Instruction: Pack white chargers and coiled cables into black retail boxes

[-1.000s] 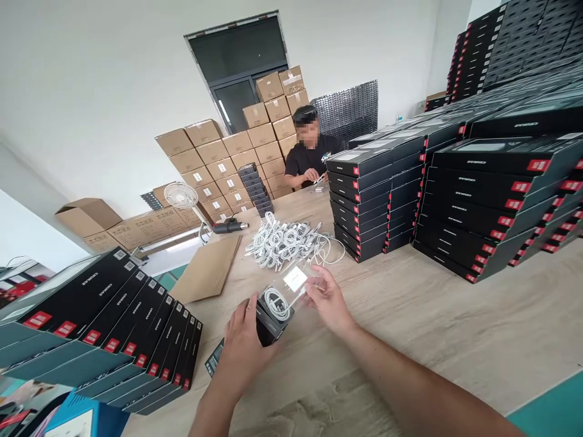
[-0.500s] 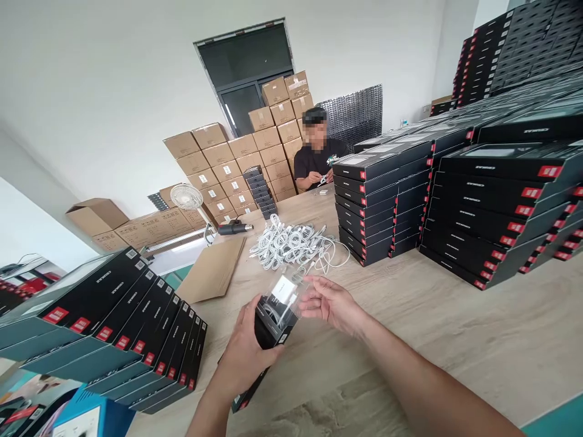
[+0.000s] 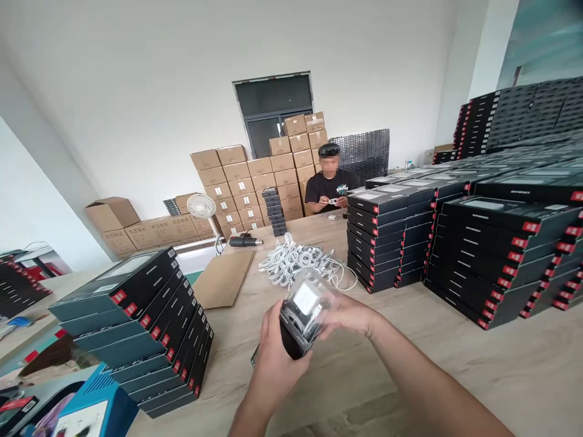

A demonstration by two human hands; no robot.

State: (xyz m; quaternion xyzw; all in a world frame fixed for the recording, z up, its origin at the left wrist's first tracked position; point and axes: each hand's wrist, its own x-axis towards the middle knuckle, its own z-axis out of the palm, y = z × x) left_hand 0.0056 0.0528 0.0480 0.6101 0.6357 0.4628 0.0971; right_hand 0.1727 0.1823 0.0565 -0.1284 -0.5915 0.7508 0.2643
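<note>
My left hand is wrapped round a black box over the near part of the table. A clear plastic tray with a white charger and a coiled cable sticks up out of the box's upper end. My right hand is at the tray's right side, its fingers closed there and blurred by motion. Just beyond the hands lies a tangled heap of white cables.
Stacks of black boxes stand at the left and right. Cardboard sheets, a heat gun and a fan are beyond. A person sits across the table, holding a white cable.
The view has tilted up and shifted. The boxed tray is held more upright, and my right hand has moved in against the tray's side, with its fingers closer together.
</note>
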